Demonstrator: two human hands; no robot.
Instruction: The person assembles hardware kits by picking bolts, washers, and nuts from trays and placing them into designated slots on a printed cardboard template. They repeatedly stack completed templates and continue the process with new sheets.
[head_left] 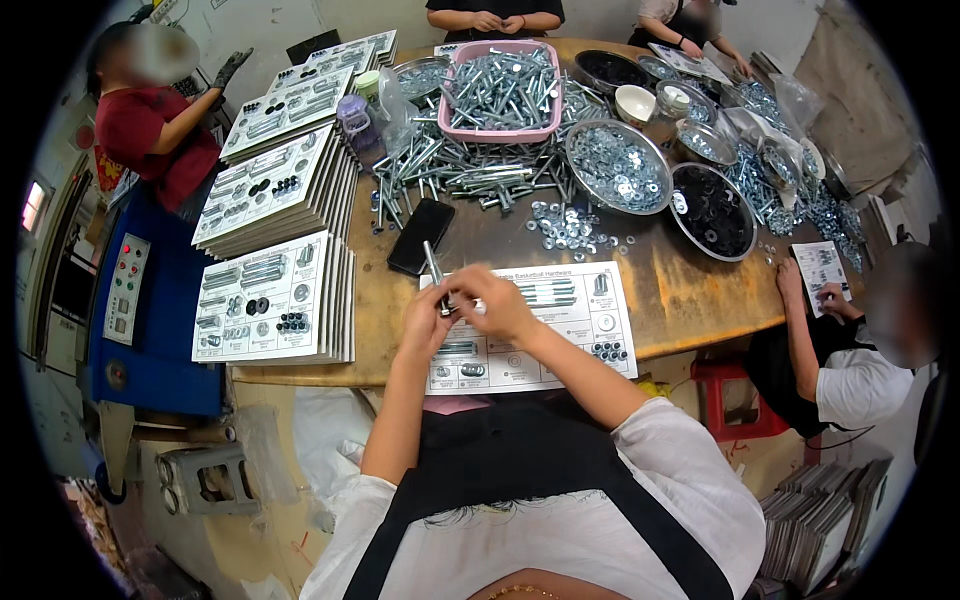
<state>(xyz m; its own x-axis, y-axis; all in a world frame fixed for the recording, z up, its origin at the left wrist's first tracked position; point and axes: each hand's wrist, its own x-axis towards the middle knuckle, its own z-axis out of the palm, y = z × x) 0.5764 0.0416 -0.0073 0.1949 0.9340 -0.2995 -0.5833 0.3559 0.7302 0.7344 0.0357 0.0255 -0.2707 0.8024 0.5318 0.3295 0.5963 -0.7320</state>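
Note:
Above the printed hardware card [590, 375] in front of me, my two hands meet at its upper left part. My left hand [426, 325] is closed around a silver bolt [432, 262], whose shank sticks up past the fingers. Close against it, my right hand [497, 308] has its fingers bent together. Something small and silvery shows by those fingers, too small to name. Bolts, washers and black nuts sit in rows on the card, partly hidden by my hands and forearms. A black phone [420, 236] lies just beyond my left hand.
Stacked hardware cards [275, 300] stand left. Beyond me are loose bolts [490, 180], a pink basket [500, 137] of bolts, loose washers [575, 228], a steel bowl [655, 205] of washers and a bowl of black parts [712, 212]. Co-workers are around the table; a red stool [712, 400] stands right.

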